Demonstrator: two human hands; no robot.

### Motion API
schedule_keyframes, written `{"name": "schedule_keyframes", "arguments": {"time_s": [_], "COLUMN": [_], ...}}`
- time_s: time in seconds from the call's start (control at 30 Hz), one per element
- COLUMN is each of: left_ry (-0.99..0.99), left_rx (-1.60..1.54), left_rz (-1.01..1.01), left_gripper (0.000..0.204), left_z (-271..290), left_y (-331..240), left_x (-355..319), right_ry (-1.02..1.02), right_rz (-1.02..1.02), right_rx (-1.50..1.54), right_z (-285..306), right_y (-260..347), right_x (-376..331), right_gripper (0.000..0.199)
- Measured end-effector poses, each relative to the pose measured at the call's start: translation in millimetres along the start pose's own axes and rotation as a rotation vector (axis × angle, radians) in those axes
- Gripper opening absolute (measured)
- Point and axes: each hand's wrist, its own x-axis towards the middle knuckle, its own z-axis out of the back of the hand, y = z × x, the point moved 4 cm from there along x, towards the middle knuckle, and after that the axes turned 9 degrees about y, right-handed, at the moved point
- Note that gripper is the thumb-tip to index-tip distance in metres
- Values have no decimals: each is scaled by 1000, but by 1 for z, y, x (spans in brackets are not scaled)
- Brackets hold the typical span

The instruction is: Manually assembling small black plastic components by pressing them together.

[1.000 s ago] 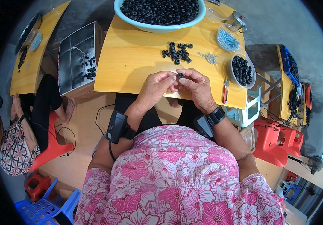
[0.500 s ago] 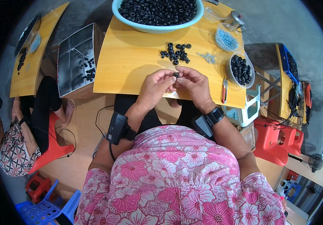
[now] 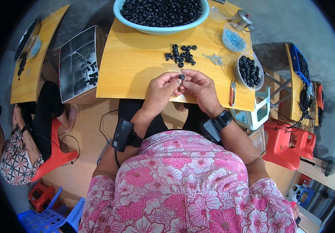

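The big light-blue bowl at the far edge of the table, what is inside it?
The light-blue bowl is heaped with small black rings, like the ring held between both hands' fingers. Only the top layer shows; the bowl's bottom is covered.

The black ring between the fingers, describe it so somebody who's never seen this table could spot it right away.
Start at the yellow wooden table and find the left hand and right hand meeting at its near edge. The small black ring is pinched between their fingertips. Unlike the loose pile of rings lying farther back, it alone is held above the tabletop.
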Motion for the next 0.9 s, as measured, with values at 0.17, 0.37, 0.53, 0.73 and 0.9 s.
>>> {"name": "schedule_keyframes", "arguments": {"time_s": [0.17,0.37,0.53,0.73,0.9], "left_ry": [-3,10,13,22,48], "left_rx": [-17,-99,-121,-129,-140], "left_rz": [54,80,81,94,116], "left_gripper": [24,20,20,19,18], "left_z": [6,10,8,8,13], "left_y": [4,7,5,4,8], "left_x": [0,1,0,0,2], "right_ry": [-50,-111,-142,-143,-132], "right_rz": [93,191,241,212,224], "right_rx": [-247,-453,-601,-584,-515], "right_z": [-2,1,-3,-7,-11], "right_y": [1,-4,4,6,3], "right_x": [1,3,2,2,2], "right_gripper": [25,20,22,22,33]}}
